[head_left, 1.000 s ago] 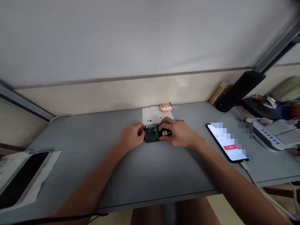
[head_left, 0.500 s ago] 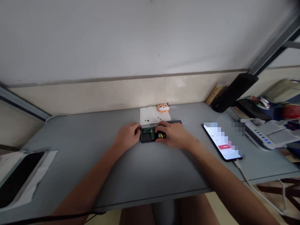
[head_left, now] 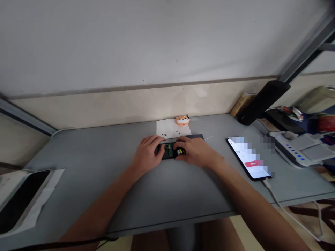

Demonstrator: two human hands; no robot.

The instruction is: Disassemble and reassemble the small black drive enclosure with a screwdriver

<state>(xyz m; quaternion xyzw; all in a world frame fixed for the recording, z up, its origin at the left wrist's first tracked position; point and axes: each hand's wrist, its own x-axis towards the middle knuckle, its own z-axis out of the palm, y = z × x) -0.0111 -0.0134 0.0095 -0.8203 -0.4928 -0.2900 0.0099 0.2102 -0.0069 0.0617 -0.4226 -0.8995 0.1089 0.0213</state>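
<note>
A small dark case with a green circuit board (head_left: 169, 149) inside lies on the grey desk between my hands. My left hand (head_left: 149, 151) is closed on the case's left end, with thumb in front and fingers over the far edge. My right hand (head_left: 195, 150) curls round its right end. Beside the right fingertips shows a black part with a yellow patch (head_left: 180, 151); its kind is too small to tell. A white paper (head_left: 170, 126) behind the case carries several tiny dark pieces and an orange animal-face case (head_left: 182, 120). A dark flat piece (head_left: 199, 136) lies partly behind my right hand.
A lit phone (head_left: 248, 158) with a charging cable lies on the right. Beyond it are a white device with blue marks (head_left: 294, 151) and a black cylinder (head_left: 263, 103). Another dark-screened device (head_left: 23, 197) rests on paper at the far left.
My left hand has moved right and over the case's left end, covering part of the board. My right hand has stayed almost in place.
</note>
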